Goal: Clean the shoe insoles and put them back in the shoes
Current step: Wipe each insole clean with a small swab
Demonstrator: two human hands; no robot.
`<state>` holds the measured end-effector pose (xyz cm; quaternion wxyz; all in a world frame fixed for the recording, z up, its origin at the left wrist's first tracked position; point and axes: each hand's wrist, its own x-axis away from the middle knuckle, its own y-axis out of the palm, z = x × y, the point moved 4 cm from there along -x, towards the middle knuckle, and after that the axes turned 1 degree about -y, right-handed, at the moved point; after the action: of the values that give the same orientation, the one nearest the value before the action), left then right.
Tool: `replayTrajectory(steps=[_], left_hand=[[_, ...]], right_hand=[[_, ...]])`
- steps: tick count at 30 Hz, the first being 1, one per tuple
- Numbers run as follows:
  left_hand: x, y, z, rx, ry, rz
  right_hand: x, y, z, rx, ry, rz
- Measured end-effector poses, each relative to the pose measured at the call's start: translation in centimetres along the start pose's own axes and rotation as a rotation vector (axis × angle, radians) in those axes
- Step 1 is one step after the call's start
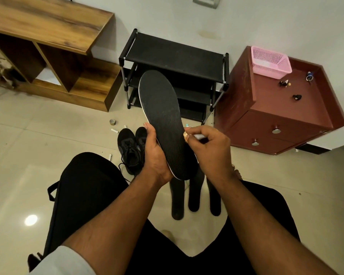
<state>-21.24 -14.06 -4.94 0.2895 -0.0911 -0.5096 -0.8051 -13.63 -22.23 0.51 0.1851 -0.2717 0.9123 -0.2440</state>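
We held 1 black insole [163, 124] up, its toe pointing to 12 o'clock.
Our left hand [157, 153] gripped its heel; our right hand [209, 147] pinched a small white thing [199, 136] at its 3 o'clock edge. The 2 shoes [132, 146] stood at 9 o'clock.

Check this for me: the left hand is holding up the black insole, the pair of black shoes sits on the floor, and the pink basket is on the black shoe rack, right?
Not quite. The head view shows the pink basket on the reddish-brown cabinet, not on the black shoe rack. The rest holds: the left hand grips the black insole, and the black shoes sit on the floor.
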Motion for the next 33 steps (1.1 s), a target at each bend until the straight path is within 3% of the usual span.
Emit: replayTrajectory(steps=[3,5,14,21,25,30,33], left_hand=[[-0.1,0.0,-0.1,0.016,-0.007,-0.052],[0.0,0.2,0.1,0.02,-0.036,-0.11],[-1.0,-1.2,5.2,0.166,0.15,-0.042],[-0.7,-0.8,3.9,0.125,0.096,0.001],[-0.1,0.0,2.8,0.048,0.018,-0.067],[0.4,0.9,2.2,0.039,0.019,-0.166],[0.0,0.4,2.7,0.027,0.032,-0.167]], right_hand=[[0.6,0.4,0.6,-0.145,0.165,-0.006],[0.8,0.4,0.6,-0.14,0.178,0.001],[2.5,0.6,-0.4,0.008,-0.079,-0.082],[2.8,1.1,-0.8,0.235,-0.331,-0.148],[0.2,0.9,-1.3,0.339,-0.473,-0.161],[-1.6,0.8,-2.1,0.308,-0.464,-0.186],[-0.2,1.0,-1.8,0.323,-0.452,-0.297]])
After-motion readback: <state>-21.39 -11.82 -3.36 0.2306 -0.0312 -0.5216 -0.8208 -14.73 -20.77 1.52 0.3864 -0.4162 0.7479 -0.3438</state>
